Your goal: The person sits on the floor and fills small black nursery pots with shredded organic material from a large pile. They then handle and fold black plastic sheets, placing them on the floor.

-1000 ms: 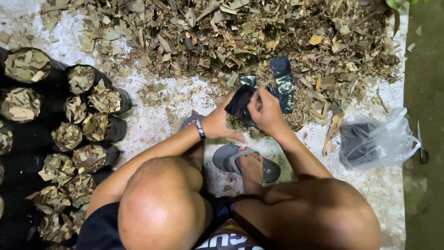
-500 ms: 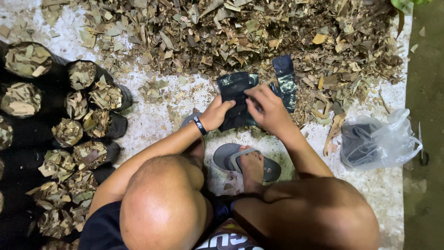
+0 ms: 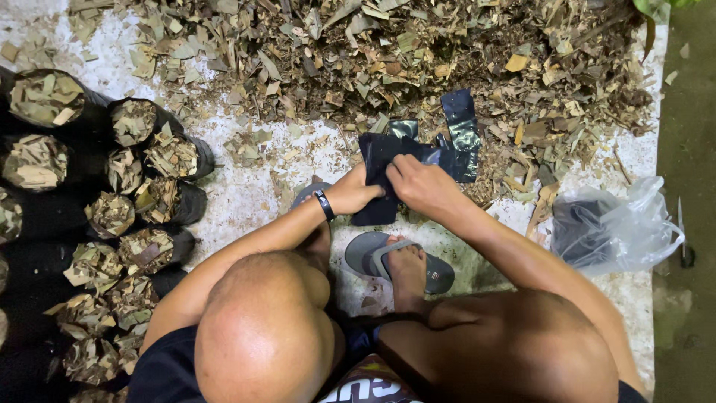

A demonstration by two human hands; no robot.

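1. Grey sandal [image 3: 395,263] sits nearest, on the foot below both hands
2. Left hand [image 3: 356,192] and right hand [image 3: 424,186] each pinch the black plastic bag [image 3: 379,175], held between them, long axis running away from the person
3. Dry leaf pile [image 3: 388,52] lies beyond

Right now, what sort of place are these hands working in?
Probably an outdoor plant-nursery potting spot: a heap of dry chopped leaves on the concrete floor, black grow bags packed with leaves, and both hands holding an empty black bag.
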